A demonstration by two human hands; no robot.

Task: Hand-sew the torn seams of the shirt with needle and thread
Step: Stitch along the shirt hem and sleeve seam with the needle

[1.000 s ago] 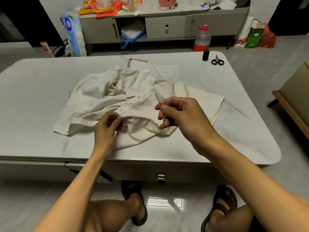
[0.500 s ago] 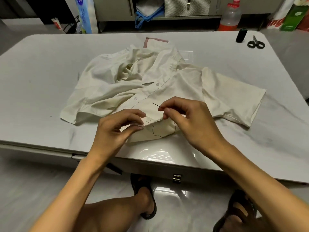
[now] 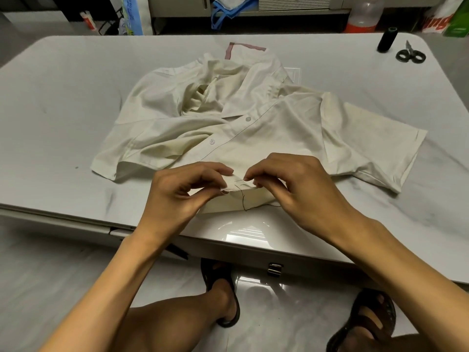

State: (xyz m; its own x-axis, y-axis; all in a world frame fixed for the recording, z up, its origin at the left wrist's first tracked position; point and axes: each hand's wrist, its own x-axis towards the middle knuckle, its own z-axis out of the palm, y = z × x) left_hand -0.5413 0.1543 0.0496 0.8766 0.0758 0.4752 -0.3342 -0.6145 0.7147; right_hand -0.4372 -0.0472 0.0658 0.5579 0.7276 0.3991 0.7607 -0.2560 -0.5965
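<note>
A cream short-sleeved shirt (image 3: 228,118) lies crumpled on the white table (image 3: 63,97). My left hand (image 3: 182,191) pinches a fold of the shirt's near hem between thumb and fingers. Just to its right, my right hand (image 3: 294,189) pinches the needle (image 3: 241,179), whose tip points left into the pinched fold. Dark thread (image 3: 247,203) loops loosely from the stitch over the hem toward my right hand.
A black thread spool (image 3: 387,41) and small scissors (image 3: 409,55) lie at the table's far right corner. The table's near edge runs just below my hands. A cabinet, a bottle (image 3: 364,15) and bags stand on the floor beyond.
My hands came closer together. The needle swung from pointing up-left to lying low against the fold, and my left hand now pinches the hem. The camera tilted down and nearer.
</note>
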